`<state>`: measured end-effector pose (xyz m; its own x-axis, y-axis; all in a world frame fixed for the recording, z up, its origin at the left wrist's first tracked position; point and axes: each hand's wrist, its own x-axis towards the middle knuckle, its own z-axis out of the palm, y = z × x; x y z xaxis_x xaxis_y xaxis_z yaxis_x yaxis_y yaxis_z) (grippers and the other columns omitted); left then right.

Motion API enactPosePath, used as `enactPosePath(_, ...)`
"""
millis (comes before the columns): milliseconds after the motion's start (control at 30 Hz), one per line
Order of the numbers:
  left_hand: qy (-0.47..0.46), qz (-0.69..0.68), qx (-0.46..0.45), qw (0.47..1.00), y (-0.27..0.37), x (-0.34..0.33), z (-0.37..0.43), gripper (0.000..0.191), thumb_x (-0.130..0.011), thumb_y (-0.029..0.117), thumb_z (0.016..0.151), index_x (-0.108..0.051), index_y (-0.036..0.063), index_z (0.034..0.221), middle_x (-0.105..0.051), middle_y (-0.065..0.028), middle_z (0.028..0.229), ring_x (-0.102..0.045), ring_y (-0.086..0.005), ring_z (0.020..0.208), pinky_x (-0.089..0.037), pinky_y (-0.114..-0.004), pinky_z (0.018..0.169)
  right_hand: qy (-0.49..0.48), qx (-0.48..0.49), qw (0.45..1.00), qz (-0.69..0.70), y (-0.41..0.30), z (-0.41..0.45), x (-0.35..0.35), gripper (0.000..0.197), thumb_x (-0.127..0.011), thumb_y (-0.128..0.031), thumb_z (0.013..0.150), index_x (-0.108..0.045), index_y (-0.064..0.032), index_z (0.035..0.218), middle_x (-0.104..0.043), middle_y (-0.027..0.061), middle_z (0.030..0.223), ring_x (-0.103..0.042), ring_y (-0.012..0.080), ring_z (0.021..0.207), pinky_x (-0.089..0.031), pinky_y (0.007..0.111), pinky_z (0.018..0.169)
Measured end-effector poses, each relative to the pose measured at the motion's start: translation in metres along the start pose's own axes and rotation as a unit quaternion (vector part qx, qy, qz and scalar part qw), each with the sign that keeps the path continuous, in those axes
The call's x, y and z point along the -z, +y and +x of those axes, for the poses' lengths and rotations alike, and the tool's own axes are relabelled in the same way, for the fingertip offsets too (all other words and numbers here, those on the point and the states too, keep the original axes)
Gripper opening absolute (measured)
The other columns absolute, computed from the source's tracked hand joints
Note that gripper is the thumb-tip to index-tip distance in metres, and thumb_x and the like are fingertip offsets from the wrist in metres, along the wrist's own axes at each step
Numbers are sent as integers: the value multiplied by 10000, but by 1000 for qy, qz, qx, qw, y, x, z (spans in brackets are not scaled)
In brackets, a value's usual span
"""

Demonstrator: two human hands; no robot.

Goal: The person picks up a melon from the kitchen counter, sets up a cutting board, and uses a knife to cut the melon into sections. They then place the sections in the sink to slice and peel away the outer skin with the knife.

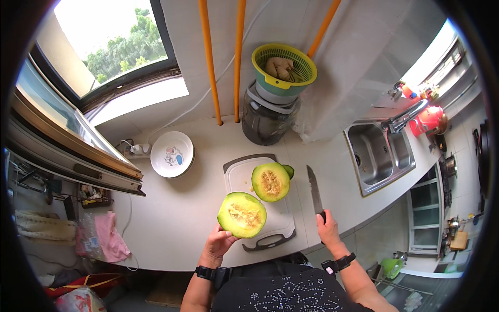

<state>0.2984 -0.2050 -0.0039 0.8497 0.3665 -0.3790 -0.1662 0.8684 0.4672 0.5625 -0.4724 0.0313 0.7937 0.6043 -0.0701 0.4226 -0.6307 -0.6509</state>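
Note:
My left hand (221,242) grips the lower left edge of a melon half (242,215), its yellow-green flesh and seeds facing up. A second melon half (270,181) lies cut side up on a white cutting board (276,218) with grey ends, above and right of the first. A small green piece of rind (289,171) shows at its right edge. In my right hand (329,230) is the dark handle of a kitchen knife (315,191), its blade pointing away from me, to the right of the board.
Stacked white plates (172,154) stand left of the board, near a power strip (136,151). Behind it, a yellow-green colander (284,65) tops a dark lidded container (267,121). A steel sink (370,156) is at right. An open window sash (74,144) reaches over the counter's left side.

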Motion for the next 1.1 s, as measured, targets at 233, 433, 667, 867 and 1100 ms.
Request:
enactPosePath(233,-67,-97,-29,993,-21,-32,22,789,-682,144,787,-326,-3,1475,-471,-202,1433,-496,-364,1306,-422,-529,1081,42,-18,998,-34,57,35,11,280,-560,-193,961,-518,-30,1185,-659,248,957,-635,468,883,-520,512,738)
enactPosePath(433,-43,-136,-76,987,-65,-66,40,761,-669,121,795,-341,-3,1470,-472,-198,1433,-484,-361,1319,-402,-519,1102,25,112,993,-36,82,71,29,393,-626,-90,891,-480,-46,1252,-604,208,1146,-623,417,1008,-531,473,823)
enactPosePath(667,49,-126,-142,981,-116,-95,39,668,-627,80,811,-386,-34,1423,-530,-195,1366,-573,-336,1209,-474,-472,1033,-50,180,982,-5,111,108,39,485,-680,-57,830,-485,-44,1274,-599,189,1137,-615,388,1024,-516,453,881)
enactPosePath(867,111,-141,-210,961,-132,-105,20,689,-640,120,795,-394,2,1428,-547,-170,1351,-586,-315,1192,-491,-452,1014,-100,223,969,-25,131,132,34,528,-683,-47,806,-471,-45,1290,-575,205,1184,-538,429,1117,-465,507,938)
enactPosePath(1100,160,-129,-272,940,-89,-92,0,741,-664,209,770,-394,21,1434,-546,-157,1359,-587,-302,1208,-501,-429,1036,-114,244,962,-54,120,133,34,456,-693,-18,781,-523,-21,1204,-552,198,1178,-508,433,1113,-455,508,934)
